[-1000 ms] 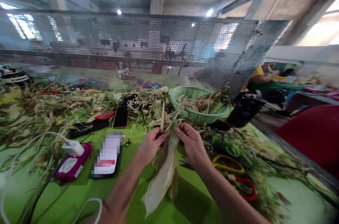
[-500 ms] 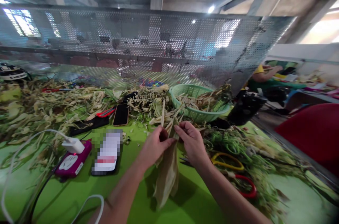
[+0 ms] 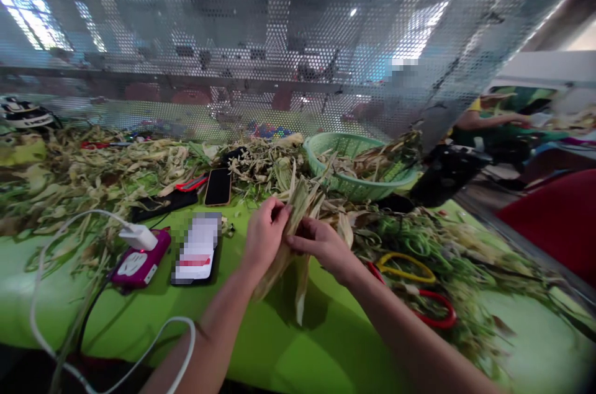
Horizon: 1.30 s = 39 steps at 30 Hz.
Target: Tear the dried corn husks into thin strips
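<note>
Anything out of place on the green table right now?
Yes: pale dry husk scraps litter the bright green table, crowding a black smartphone and magenta power strip at left; yellow-handled scissors and red-handled scissors lie half-buried among green stalks at right.

Both hands meet over the green table (image 3: 288, 350). The left hand (image 3: 262, 237) closes around a pale corn husk (image 3: 298, 198) from the left, and the right hand (image 3: 321, 246) pinches it from the right, with loose leaves hanging below. Just right of them lie a yellow scissor handle (image 3: 403, 267) and a red scissor handle (image 3: 436, 313). To the left sit 1 phone (image 3: 198, 251) and a purple power strip (image 3: 139, 265). Behind, a green basket (image 3: 358, 188) holds husks in front of a perforated metal screen (image 3: 279, 53).
</note>
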Each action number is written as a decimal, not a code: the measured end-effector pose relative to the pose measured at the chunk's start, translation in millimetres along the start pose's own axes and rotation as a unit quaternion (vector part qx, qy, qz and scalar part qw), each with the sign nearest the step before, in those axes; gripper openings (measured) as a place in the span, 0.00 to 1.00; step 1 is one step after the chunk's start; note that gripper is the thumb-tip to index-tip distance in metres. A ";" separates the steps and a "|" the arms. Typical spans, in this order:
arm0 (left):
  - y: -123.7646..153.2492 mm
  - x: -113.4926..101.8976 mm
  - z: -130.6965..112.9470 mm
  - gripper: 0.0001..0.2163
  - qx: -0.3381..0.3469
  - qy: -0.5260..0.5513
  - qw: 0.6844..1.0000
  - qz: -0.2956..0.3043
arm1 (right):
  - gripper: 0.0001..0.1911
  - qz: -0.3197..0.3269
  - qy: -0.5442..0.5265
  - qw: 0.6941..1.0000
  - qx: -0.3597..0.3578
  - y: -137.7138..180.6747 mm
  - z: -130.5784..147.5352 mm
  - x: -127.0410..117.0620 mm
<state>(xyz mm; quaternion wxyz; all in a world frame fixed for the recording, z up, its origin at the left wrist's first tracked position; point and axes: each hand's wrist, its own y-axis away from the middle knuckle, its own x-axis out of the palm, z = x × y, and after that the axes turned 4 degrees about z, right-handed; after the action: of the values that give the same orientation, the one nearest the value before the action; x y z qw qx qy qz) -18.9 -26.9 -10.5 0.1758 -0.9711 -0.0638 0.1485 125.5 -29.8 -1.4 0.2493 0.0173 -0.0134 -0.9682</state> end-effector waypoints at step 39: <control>-0.8 0.8 -3.0 0.13 -0.068 0.091 0.993 0.042 | 0.15 -0.083 -0.040 0.994 -0.058 -3.4 0.3 1.4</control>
<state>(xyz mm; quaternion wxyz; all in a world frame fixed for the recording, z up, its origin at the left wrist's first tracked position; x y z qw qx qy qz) -17.2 -27.0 -7.8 0.1082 -0.9921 -0.0161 0.0619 122.6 -27.4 -1.3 0.1683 -0.0346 0.0345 -0.9845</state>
